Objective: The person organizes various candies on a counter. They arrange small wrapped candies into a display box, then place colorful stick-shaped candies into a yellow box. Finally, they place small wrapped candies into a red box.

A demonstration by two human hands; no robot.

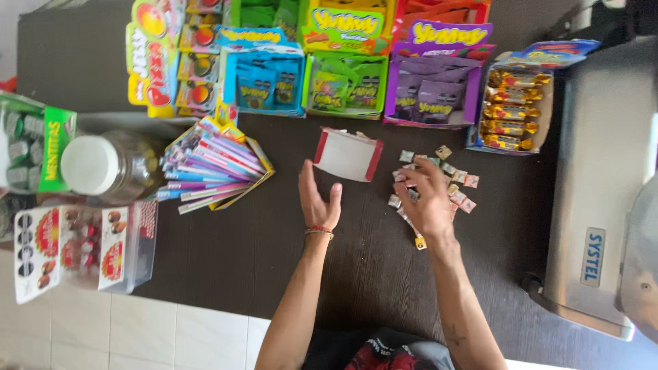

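Partly, right hand [426, 199] hiding small candies [458, 177]

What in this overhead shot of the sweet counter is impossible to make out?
- Head view: whether the right hand grips any small wrapped sweets; its back covers them.
- Inside of the small red-and-white box: its open side faces away.
- Grey machine: cut off by the right edge.
- Left hand: open, holding nothing, beside the box.

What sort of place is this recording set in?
Probably a small sweet shop counter. Open display boxes of packaged sweets line the dark countertop, a lidded jar stands at one side, and the right hand rests on loose wrapped candies.
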